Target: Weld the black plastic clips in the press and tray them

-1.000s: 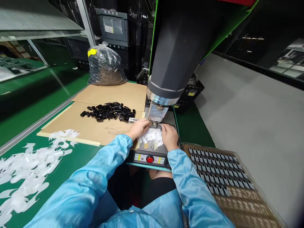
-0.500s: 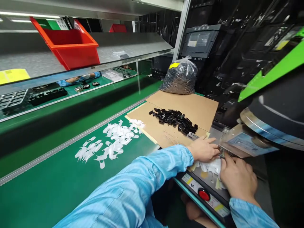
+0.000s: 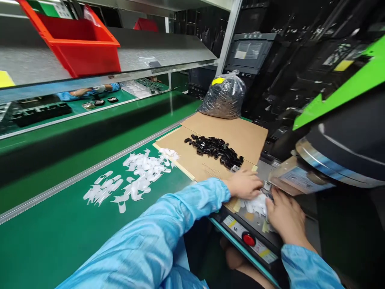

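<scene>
The left hand (image 3: 244, 184) and the right hand (image 3: 287, 214) meet over a small fixture (image 3: 267, 187), fingertips close together, with only a narrow gap between them. The fingers of both are bent inward; whether either one pinches a part cannot be told, since the knuckles and blur cover the contact. The fixture lies right at the fingertips, partly hidden by them.

Just on the near side of the grip, a heap of white films (image 3: 255, 205) lies on the metal plate (image 3: 256, 225), between the two hands. Nearer the person still, a red button (image 3: 248, 239) sits on the front panel. Close beyond the right hand hangs a clear block (image 3: 300, 178) with a label, below the dark machine head (image 3: 345, 148).

By the left hand's knuckles, a small silver strip (image 3: 235, 168) shows at the edge of a pile of black parts (image 3: 215, 148). That pile rests on cardboard (image 3: 192, 161), beyond the left hand and to its left. Farther past it, a tied clear bag (image 3: 224, 98) of dark contents stands at the cardboard's far end. Well left of the grip, more white pieces (image 3: 142, 168) spread over the green table (image 3: 45, 241), a few overlapping the cardboard's edge. Far off to the upper left, a red bin (image 3: 84, 52) sits on a shelf (image 3: 162, 52), and below it a co-worker's blue sleeve (image 3: 67, 96) shows.
</scene>
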### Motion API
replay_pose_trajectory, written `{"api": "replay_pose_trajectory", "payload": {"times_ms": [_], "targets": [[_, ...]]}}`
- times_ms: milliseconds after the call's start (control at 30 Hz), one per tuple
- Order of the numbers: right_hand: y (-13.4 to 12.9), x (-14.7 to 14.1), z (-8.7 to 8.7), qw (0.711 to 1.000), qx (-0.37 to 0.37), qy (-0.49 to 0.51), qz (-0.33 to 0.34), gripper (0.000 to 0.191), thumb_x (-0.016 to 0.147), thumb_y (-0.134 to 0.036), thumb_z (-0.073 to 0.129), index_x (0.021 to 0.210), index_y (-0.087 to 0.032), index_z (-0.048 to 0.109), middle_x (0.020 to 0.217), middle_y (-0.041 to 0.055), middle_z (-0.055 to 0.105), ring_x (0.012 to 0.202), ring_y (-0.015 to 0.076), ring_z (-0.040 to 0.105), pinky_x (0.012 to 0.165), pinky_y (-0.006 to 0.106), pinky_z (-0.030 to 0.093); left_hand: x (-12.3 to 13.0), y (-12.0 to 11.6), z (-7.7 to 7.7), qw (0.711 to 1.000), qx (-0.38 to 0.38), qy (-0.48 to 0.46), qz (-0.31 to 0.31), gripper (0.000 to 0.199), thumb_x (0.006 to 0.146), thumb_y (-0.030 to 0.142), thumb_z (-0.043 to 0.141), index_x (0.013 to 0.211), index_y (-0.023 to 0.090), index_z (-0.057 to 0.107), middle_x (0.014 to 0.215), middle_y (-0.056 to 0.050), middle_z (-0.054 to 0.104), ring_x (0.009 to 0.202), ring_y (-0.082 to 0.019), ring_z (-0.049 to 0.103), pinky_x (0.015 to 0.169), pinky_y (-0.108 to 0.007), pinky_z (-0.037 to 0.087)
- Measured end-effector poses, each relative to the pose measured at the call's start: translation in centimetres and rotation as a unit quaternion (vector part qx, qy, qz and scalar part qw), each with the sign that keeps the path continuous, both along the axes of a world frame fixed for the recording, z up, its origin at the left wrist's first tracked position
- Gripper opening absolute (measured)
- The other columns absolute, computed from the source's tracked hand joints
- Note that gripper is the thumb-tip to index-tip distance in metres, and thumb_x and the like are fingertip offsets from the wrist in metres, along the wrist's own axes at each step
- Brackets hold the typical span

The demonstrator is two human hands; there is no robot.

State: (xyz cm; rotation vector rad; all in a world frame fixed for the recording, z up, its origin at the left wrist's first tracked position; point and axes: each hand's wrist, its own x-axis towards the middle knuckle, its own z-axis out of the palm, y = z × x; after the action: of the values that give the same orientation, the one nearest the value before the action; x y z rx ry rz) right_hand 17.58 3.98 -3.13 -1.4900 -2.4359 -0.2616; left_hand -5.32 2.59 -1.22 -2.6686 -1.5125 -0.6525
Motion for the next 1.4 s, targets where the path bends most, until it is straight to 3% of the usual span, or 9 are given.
{"api": "replay_pose_trajectory", "payload": {"times_ms": [133, 267, 367, 533, 833, 1000, 1133, 1267, 1400], "targets": [[-0.2, 0.1, 0.0, 1.000, -0.004, 0.000, -0.016, 0.062, 0.103, -0.045, 0.036, 0.160, -0.025, 0.052, 0.155, 0.0127, 0.060, 0.136, 0.0407, 0.053, 0.114, 0.060, 0.044, -7.0, -0.5, 0.8, 0.981, 0.024, -0.082, 0.173, 0.050, 0.101, 0.045, 0.059, 0.144, 0.021, 0.063, 0.154, -0.015, 0.059, 0.156, -0.035, 0.037, 0.130, -0.060, 0.026], [0.4, 0.5, -0.5, 1.000, -0.010, -0.002, -0.008, 0.066, 0.104, -0.049, 0.031, 0.160, -0.019, 0.051, 0.155, 0.0152, 0.060, 0.137, 0.0412, 0.053, 0.116, 0.059, 0.043, -14.5, -0.1, 1.0, 0.906, 0.028, -0.124, 0.405, 0.059, 0.099, 0.047, 0.063, 0.152, 0.021, 0.057, 0.167, -0.018, 0.044, 0.161, -0.040, 0.024, 0.131, -0.070, 0.014], [1.0, 0.7, -0.9, 1.000, -0.007, -0.002, 0.001, 0.070, 0.103, -0.051, 0.029, 0.162, -0.019, 0.049, 0.153, 0.0171, 0.061, 0.139, 0.0412, 0.053, 0.116, 0.058, 0.042, -17.6, -0.6, 0.4, 0.881, -0.017, -0.123, 0.457, 0.057, 0.098, 0.053, 0.064, 0.146, 0.023, 0.062, 0.166, -0.018, 0.044, 0.159, -0.042, 0.028, 0.128, -0.073, 0.020], [1.7, 0.9, -1.5, 1.000, 0.004, 0.005, 0.004, 0.073, 0.103, -0.053, 0.027, 0.167, -0.022, 0.042, 0.155, 0.0162, 0.060, 0.139, 0.0395, 0.055, 0.113, 0.056, 0.043, -16.3, -3.5, -1.8, 0.902, -0.043, -0.144, 0.404, 0.050, 0.100, 0.053, 0.061, 0.139, 0.022, 0.066, 0.163, -0.017, 0.046, 0.149, -0.037, 0.045, 0.125, -0.055, 0.038], [0.6, -0.1, -0.3, 1.000, -0.020, -0.019, -0.009, 0.063, 0.105, -0.043, 0.033, 0.156, -0.013, 0.055, 0.154, 0.0184, 0.060, 0.136, 0.0369, 0.058, 0.113, 0.050, 0.043, -11.8, -9.0, -3.0, 0.972, -0.055, -0.168, 0.158, 0.082, 0.090, 0.046, 0.077, 0.160, 0.019, 0.046, 0.172, -0.023, 0.029, 0.161, -0.039, 0.031, 0.130, -0.056, 0.033], [-1.1, -1.0, 0.6, 0.999, -0.002, 0.033, -0.028, 0.050, 0.102, -0.038, 0.047, 0.143, -0.017, 0.066, 0.148, 0.0167, 0.064, 0.136, 0.0373, 0.054, 0.113, 0.052, 0.043, -13.2, -11.1, -3.5, 0.952, -0.064, -0.236, 0.186, 0.094, 0.084, 0.042, 0.084, 0.164, 0.023, 0.038, 0.170, -0.021, 0.031, 0.161, -0.042, 0.029, 0.130, -0.061, 0.034], [-3.4, -5.4, 1.2, 0.990, 0.046, 0.115, 0.065, 0.041, 0.099, -0.033, 0.055, 0.135, -0.018, 0.068, 0.138, 0.0155, 0.068, 0.132, 0.0359, 0.054, 0.115, 0.053, 0.043, -13.3, -12.3, -3.9, 0.949, -0.056, -0.232, 0.208, 0.077, 0.086, 0.042, 0.081, 0.156, 0.023, 0.052, 0.158, -0.019, 0.044, 0.149, -0.039, 0.046, 0.124, -0.059, 0.043], [-3.9, -11.3, 0.7, 0.970, 0.007, 0.140, 0.200, 0.036, 0.094, -0.024, 0.055, 0.127, -0.020, 0.067, 0.133, 0.0133, 0.070, 0.128, 0.0330, 0.057, 0.114, 0.051, 0.046, -12.5, -12.1, -3.5, 0.967, -0.004, -0.185, 0.174, 0.051, 0.093, 0.039, 0.073, 0.141, 0.025, 0.066, 0.146, -0.014, 0.058, 0.138, -0.033, 0.054, 0.119, -0.053, 0.047], [-2.0, -14.1, -0.8, 0.972, -0.007, 0.102, 0.210, 0.023, 0.092, -0.028, 0.054, 0.109, -0.020, 0.066, 0.114, 0.0143, 0.072, 0.111, 0.0342, 0.063, 0.102, 0.049, 0.051, -12.4, -11.3, -3.2, 0.988, 0.034, -0.106, 0.108, 0.030, 0.101, 0.039, 0.063, 0.124, 0.024, 0.075, 0.132, -0.010, 0.069, 0.134, -0.029, 0.057, 0.115, -0.048, 0.047]]}}
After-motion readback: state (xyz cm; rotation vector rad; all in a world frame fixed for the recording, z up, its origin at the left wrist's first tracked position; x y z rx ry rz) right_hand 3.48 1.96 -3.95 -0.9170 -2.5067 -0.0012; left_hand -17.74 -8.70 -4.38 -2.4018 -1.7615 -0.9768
